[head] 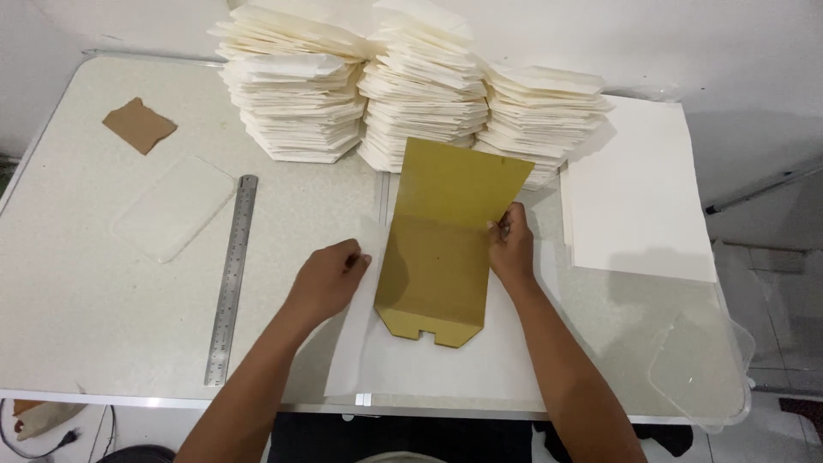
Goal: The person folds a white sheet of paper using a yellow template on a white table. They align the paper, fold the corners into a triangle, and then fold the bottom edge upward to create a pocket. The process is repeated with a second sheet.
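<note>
A mustard-yellow cardboard template (441, 249) lies on a white sheet of paper (429, 364) at the table's front centre. Its far half tilts up toward the paper stacks. My right hand (511, 244) pinches the template's right edge near the fold. My left hand (330, 279) rests with fingers curled on the white sheet's left edge, just left of the template.
Three tall stacks of folded white paper (411, 81) stand at the back. Flat white sheets (639, 193) lie at the right. A steel ruler (231, 279), a clear plastic piece (174, 208) and a brown card scrap (139, 125) sit on the left. Clear plastic (699, 364) lies front right.
</note>
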